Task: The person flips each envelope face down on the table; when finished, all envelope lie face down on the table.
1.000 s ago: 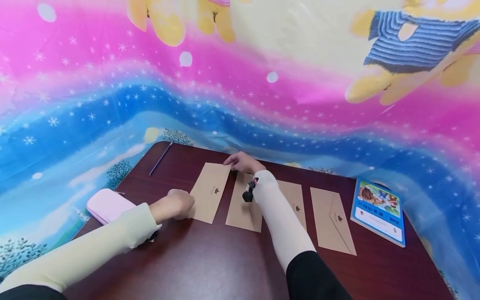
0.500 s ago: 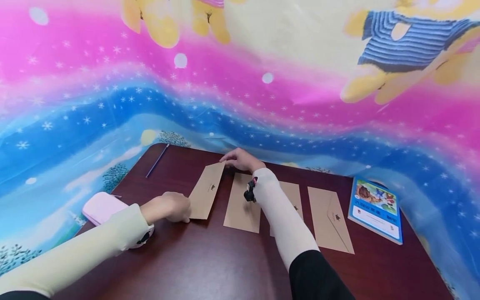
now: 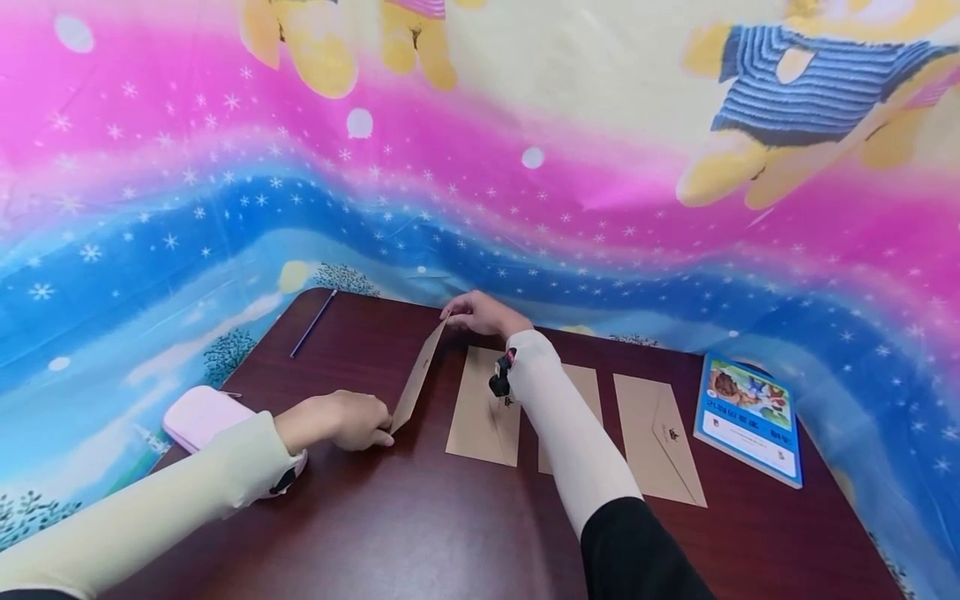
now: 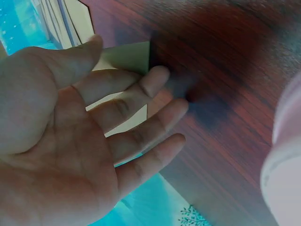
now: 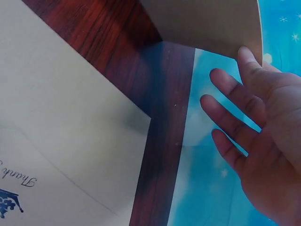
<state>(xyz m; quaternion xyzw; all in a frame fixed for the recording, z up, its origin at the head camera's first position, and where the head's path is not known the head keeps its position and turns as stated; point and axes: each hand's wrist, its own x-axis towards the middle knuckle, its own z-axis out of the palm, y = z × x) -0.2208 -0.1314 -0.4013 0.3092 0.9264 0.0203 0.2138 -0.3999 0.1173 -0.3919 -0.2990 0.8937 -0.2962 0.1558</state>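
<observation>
A tan paper envelope (image 3: pixel 422 371) stands tilted up on its long edge at the left of the row. My left hand (image 3: pixel 341 419) pinches its near end; in the left wrist view the envelope's corner (image 4: pixel 127 56) shows between thumb and fingers. At the far end, my right hand (image 3: pixel 487 315) pinches a corner, with the other fingers spread away from the paper in the right wrist view. Flat beside it lies a second envelope (image 3: pixel 476 417) with a dark crown print. A third envelope (image 3: pixel 588 387) is partly hidden by the right forearm, and a fourth envelope (image 3: pixel 656 437) lies further right.
A blue picture-covered book (image 3: pixel 750 421) lies at the table's right side. On the left are a pink zip case (image 3: pixel 202 414), close to the left forearm, and a slim pencil (image 3: pixel 312 325). A printed cloth (image 3: pixel 420 208) hangs behind the brown table (image 3: pixel 420 525).
The leftmost envelope, flat on the table a second ago, has been raised from its left side until it stands nearly on edge. Both hands keep to its ends; the other envelopes have not moved.
</observation>
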